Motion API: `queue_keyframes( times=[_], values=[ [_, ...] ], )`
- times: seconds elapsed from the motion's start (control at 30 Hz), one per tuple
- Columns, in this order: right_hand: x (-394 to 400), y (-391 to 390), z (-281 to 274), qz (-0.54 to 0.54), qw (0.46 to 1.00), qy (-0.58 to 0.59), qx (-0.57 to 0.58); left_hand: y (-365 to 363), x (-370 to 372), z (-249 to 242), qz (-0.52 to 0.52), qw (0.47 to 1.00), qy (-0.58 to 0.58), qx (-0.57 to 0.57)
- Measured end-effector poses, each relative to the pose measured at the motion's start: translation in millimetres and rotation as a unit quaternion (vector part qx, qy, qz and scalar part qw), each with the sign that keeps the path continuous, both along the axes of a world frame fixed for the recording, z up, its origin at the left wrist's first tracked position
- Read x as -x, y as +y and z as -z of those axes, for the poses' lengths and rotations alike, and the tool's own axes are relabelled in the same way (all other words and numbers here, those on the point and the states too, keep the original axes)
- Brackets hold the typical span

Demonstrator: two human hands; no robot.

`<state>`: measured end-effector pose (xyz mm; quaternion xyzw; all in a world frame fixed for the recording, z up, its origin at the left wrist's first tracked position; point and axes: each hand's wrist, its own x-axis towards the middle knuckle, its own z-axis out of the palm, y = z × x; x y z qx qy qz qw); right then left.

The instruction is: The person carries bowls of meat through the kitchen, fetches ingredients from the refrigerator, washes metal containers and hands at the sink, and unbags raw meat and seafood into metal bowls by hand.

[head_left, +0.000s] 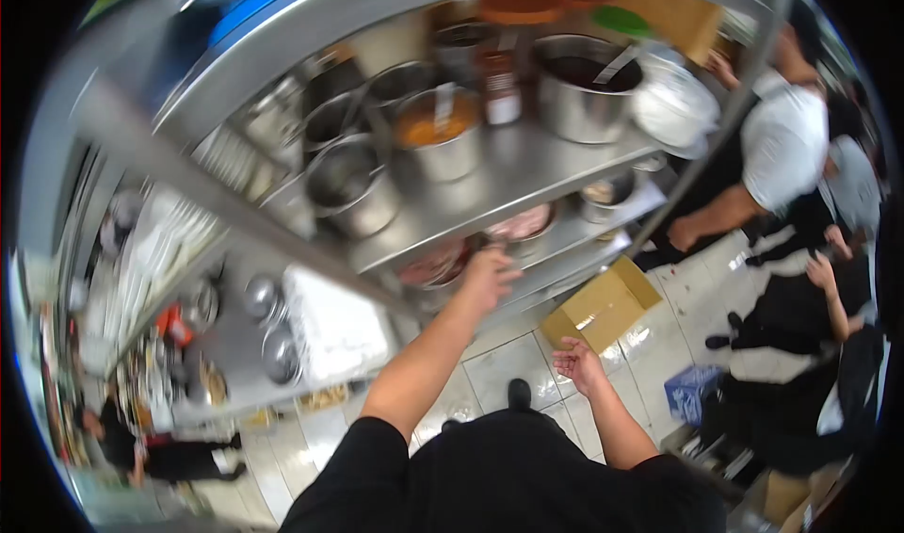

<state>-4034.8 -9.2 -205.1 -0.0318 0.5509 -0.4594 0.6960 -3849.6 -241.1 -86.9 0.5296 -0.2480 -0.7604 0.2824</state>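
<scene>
My left hand (492, 279) reaches to the front edge of a steel shelf unit, fingers somewhat blurred but apart, with nothing visible in them. Close behind it on the lower shelf are a bowl of pink raw meat (524, 222) and a second container of darker red meat (438, 262), partly hidden by the upper shelf. My right hand (579, 365) hangs in the air lower down, palm partly up and fingers loosely spread, holding nothing. Just beyond it stands an open cardboard box (603, 307) at the foot of the shelves.
The upper shelf (513, 170) carries a pot of dark liquid (589, 86), a pot of orange sauce (439, 130) and several steel pots. A counter (231, 345) with metal bowls lies left, beyond a slanting post. Several people stand right, near a blue crate (694, 392); another person is lower left.
</scene>
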Motion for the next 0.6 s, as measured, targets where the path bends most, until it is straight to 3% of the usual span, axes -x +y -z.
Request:
queue_keyframes(
  times=[0.07, 0.13, 0.2, 0.3, 0.37, 0.43, 0.5, 0.6],
  values=[
    [-22.7, -18.3, 1.0, -0.058, 0.998, 0.000, 0.000, 27.1, -41.2, -11.0, 0.143, 0.990, 0.009, 0.011],
    [-50.6, -36.9, 11.1, -0.141, 0.990, 0.020, 0.005, 62.8, -93.6, -20.1, 0.193, 0.979, 0.011, 0.056],
    [-89.5, -52.9, 11.2, -0.202, 0.979, 0.026, 0.023, 105.5, -155.6, -30.5, 0.174, 0.981, -0.039, 0.079],
    [-161.7, -70.4, -3.5, -0.301, 0.952, 0.021, 0.050, 179.8, -271.5, 2.7, 0.042, 0.989, -0.042, 0.138],
    [-221.2, -76.2, -21.0, -0.353, 0.933, 0.034, 0.062, 241.9, -337.5, -29.2, -0.063, 0.981, -0.145, 0.110],
    [-279.7, -77.5, -27.0, -0.420, 0.904, -0.017, 0.079, 310.3, -402.9, -10.4, -0.186, 0.965, -0.161, 0.086],
    [-348.2, -69.3, -36.1, -0.475, 0.875, 0.016, 0.090, 381.0, -452.0, -19.5, -0.284, 0.941, -0.180, 0.047],
    [-442.0, -52.5, -37.8, -0.578, 0.810, -0.031, 0.095, 467.6, -493.7, -37.3, -0.376, 0.906, -0.193, -0.008]
  ],
)
